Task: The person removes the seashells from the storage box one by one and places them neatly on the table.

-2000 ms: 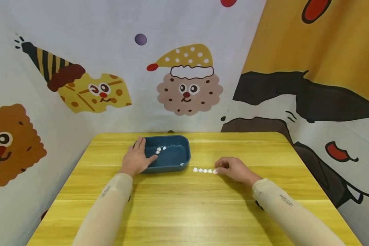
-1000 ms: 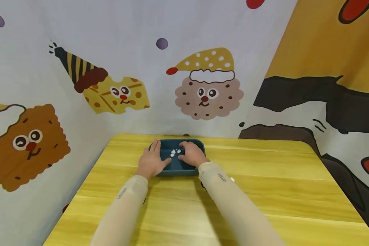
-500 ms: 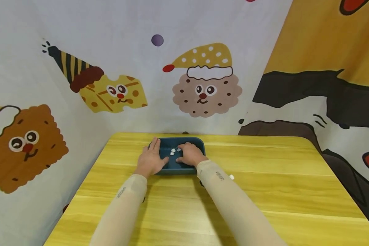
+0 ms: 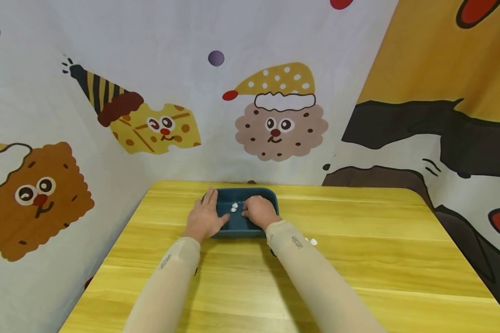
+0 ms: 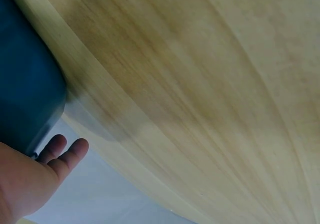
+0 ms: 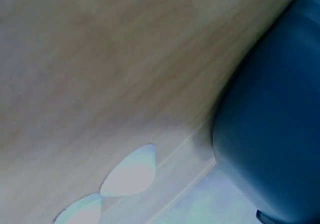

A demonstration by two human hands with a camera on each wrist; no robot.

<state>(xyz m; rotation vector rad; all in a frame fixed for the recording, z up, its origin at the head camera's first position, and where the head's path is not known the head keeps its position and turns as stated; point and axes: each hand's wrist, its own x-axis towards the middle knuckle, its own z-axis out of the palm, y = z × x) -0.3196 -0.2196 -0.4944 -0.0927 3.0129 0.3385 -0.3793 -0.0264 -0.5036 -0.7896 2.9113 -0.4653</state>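
Note:
A dark blue rectangular box (image 4: 243, 233) stands near the table's far edge in the head view. My left hand (image 4: 203, 219) rests on its left end, fingers straight along the rim and thumb reaching over the inside. Two fingers of that hand show beside the box's outer wall in the left wrist view. Inside the box, my right hand (image 4: 260, 211) has its fingers curled in a pinch; the small white shell-like piece at the fingertips is hidden. Two more white pieces (image 4: 234, 207) lie on the box floor to the left of that hand.
On the yellow wood-grain table (image 4: 358, 259), white pieces (image 4: 313, 241) peek out from behind the right sleeve. The right wrist view shows two of these drop-shaped pieces (image 6: 132, 174) end to end near the box. A cartoon-printed curtain (image 4: 183, 166) hangs behind the table.
My right hand has left the end of the white row, moved left into the box and curled its fingers over one piece, which has dropped from sight. The left hand stays on the box.

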